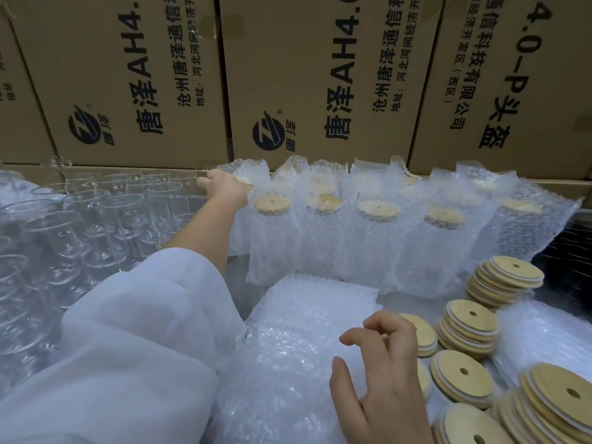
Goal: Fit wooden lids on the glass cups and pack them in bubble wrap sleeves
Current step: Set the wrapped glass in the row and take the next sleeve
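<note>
Your right hand (381, 379) hangs nearest the lens, over the flat stack of sleeves (298, 334). Its fingers are loosely curled and pinch nothing. Whether the fingertips brush the top sleeve cannot be told.

Your left hand (224, 189) is stretched far out from the white coat arm (128, 347). It is at the back row of the cups (96, 219), just beside the first of the wrapped cups (378, 225). Its fingers point at a far rim, but the view does not show whether they have closed on it.

The bare cups stand upright and crowded together on the left of the desk (413, 302). The wrapped ones stand in a row along the cartons (144, 75), each with a lid showing in the mouth of its sleeve. Loose lids (471, 328) lie in slumped stacks on your right.

Treat the cups as thin, slick and breakable, with no give in them. Take one round the body below the rim rather than by a pinch on the lip. Lift it straight up, since its neighbours look close enough to clink.

The lids should be light and stiff. Hold one by its edge, pale ring downward, and press it on level. The sleeves are limp and slippery, so spread the mouth with your fingers before you slide the glass in. Keep your other hand under the base.
</note>
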